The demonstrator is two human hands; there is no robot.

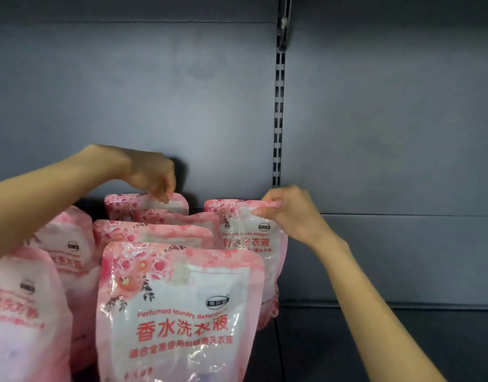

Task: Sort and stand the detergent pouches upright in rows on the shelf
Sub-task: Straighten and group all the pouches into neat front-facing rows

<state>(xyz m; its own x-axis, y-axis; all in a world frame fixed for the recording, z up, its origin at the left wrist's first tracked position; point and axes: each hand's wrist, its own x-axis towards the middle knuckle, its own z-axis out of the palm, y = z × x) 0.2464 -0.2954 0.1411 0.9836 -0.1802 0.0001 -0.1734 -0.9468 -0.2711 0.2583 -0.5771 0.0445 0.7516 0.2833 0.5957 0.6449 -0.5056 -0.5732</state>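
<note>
The left grip (154, 175) pinches the top of the back pouch (127, 201). The right grip (289, 213) pinches the right pouch (247, 244), standing on the shelf (375, 343).

— What do we see on the dark shelf (375, 343)?
— We see pink detergent pouches (176, 312) standing upright on its left part, in rows.
— How far do they go?
— The back pouch (127, 204) is near the back panel (182, 92); the rightmost pouch (251, 249) stands beside the middle row.

"perfumed laundry detergent" on front pouch (179, 312)
</note>
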